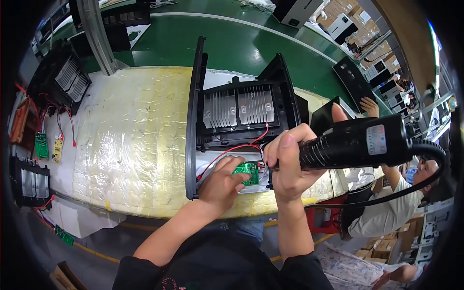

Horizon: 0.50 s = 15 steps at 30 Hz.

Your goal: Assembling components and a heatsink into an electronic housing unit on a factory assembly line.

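My right hand (292,166) is wrapped round a black corded electric screwdriver (355,142), which lies nearly level with its cable end to the right. Its tip is hidden by my fingers. My left hand (222,183) reaches over the near side of a black plastic housing (192,116), its fingers bent down on a small green circuit board (251,173). Whether they grip the board or only press on it is not plain. Beyond the board, two silver finned heatsinks (238,107) sit in the housing. A red wire (227,151) runs from them toward the board.
Film-covered yellowish padding (135,140) covers the bench. At left stand similar black units (67,79) with loose wires and another green board (42,145). A metal post (96,38) rises behind, before a green belt (174,36). A co-worker (396,208) sits at right, one hand on a black panel.
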### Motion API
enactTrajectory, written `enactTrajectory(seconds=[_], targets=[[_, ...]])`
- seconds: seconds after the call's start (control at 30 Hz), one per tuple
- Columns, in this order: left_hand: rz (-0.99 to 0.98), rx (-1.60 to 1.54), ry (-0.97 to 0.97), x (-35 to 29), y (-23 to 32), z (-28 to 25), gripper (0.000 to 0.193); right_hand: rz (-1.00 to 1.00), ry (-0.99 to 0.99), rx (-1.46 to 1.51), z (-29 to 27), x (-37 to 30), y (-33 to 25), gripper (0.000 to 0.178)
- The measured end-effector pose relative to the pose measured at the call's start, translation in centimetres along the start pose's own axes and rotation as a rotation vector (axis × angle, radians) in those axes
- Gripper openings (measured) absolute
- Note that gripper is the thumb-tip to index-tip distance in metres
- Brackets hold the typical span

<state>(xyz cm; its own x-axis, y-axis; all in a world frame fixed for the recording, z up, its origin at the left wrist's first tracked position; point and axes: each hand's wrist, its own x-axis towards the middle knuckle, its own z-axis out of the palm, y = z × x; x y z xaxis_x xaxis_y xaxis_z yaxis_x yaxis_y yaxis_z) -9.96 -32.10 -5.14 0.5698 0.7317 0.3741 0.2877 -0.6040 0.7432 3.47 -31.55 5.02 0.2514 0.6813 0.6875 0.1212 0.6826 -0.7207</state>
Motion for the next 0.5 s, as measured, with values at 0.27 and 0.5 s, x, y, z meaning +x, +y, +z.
enactTrajectory(seconds=[0.27,0.5], targets=[[0.052,-0.015,0.027,-1.0,-1.6,-0.6,0.028,0.118,0.119,0.082,0.9,-0.8,2.2,0.052],[0.013,0.041,-0.018,-2.3,-2.5,-1.5,0.025,0.199,0.125,0.048,3.2,-2.2,3.2,0.044]])
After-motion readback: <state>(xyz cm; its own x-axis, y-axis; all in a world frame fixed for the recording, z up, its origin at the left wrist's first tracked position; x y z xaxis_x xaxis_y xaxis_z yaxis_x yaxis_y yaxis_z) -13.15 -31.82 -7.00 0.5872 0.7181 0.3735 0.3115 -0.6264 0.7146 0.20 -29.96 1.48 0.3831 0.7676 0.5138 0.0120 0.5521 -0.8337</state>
